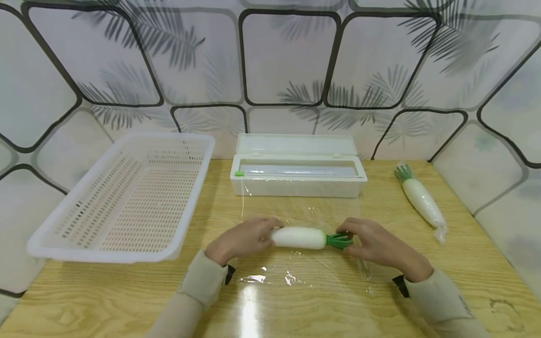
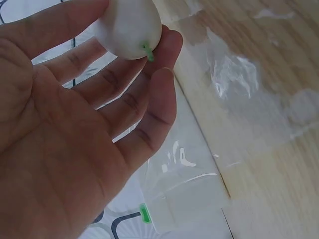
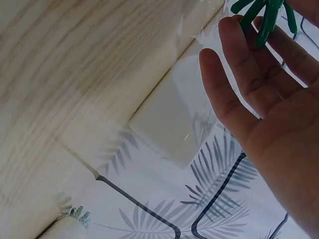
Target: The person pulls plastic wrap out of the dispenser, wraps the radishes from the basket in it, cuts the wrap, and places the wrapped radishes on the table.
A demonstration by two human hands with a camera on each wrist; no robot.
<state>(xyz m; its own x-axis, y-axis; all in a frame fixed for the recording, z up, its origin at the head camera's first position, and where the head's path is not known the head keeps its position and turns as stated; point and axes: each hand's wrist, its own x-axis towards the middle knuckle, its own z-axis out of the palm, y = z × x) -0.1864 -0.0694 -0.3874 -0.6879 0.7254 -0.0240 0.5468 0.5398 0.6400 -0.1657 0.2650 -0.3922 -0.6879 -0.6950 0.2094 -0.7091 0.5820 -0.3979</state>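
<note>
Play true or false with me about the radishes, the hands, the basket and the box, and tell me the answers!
1. The left hand holds the white radish by its leafless end. True.
2. The right hand is inside the basket. False: it is at the radish's green leaves.
3. The basket stands to the left of the white box. True.
4. The box's lid is closed. False: it is open.
5. The second radish lies on the table, over on the right. True.

Head camera looks down and forward; close-up wrist views share the tabletop (image 1: 127, 295).
</note>
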